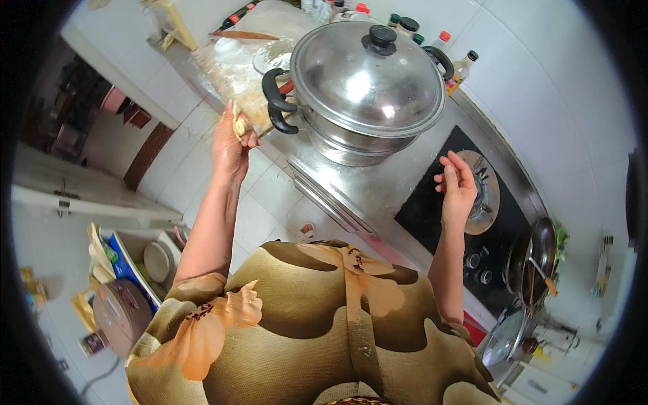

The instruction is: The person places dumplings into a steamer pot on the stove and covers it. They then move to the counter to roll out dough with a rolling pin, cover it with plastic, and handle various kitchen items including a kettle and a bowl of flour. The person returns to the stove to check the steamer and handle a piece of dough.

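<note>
My left hand (229, 147) grips a small, crumpled, pale yellow piece (240, 126), either dough or cloth; I cannot tell which. It is held up near the left handles of a large stainless-steel steamer pot (349, 147). A domed steel lid (339, 66) with a black knob covers the pot, so its inside is hidden. The pot stands on the steel counter (374, 179). Over the black gas hob (420, 207), my right hand (458, 190) hovers beside the round burner (486, 202), fingers apart and holding nothing.
Behind the pot's left side lie a floured board (248, 104), a rolling pin (248, 35), a white bowl (228, 48) and a floury plate (271, 55). Several bottles line the wall, one glass bottle (459, 71) among them. A wok (541, 243) sits at the hob's right.
</note>
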{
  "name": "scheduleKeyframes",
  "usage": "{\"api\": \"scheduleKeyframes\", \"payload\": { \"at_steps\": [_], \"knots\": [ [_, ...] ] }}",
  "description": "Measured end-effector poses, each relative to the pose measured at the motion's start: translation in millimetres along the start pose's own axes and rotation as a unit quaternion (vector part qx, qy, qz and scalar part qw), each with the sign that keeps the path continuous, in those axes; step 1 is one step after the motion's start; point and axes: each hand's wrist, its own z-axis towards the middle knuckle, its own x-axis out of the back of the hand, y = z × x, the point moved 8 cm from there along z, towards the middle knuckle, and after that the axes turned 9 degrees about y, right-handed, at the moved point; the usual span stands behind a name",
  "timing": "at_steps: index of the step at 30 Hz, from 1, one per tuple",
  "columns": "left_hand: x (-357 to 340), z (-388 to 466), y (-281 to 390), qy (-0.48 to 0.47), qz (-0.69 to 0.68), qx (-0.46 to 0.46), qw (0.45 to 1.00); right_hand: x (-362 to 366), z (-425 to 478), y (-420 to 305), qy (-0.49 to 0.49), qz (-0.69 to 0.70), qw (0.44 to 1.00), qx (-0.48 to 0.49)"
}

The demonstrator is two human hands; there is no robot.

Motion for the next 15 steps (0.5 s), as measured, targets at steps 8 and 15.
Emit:
{"api": "scheduleKeyframes", "payload": {
  "at_steps": [8,15],
  "knots": [
    [-4.2,22.9,5.3,-0.103,0.037,0.074,0.991,-11.0,15.9,-10.6,0.075,0.014,0.997,-0.003],
    [12.3,21.0,15.4,-0.039,-0.012,0.062,0.997,-25.4,59.9,-18.6,0.076,0.055,0.996,0.004]
  ]
}}
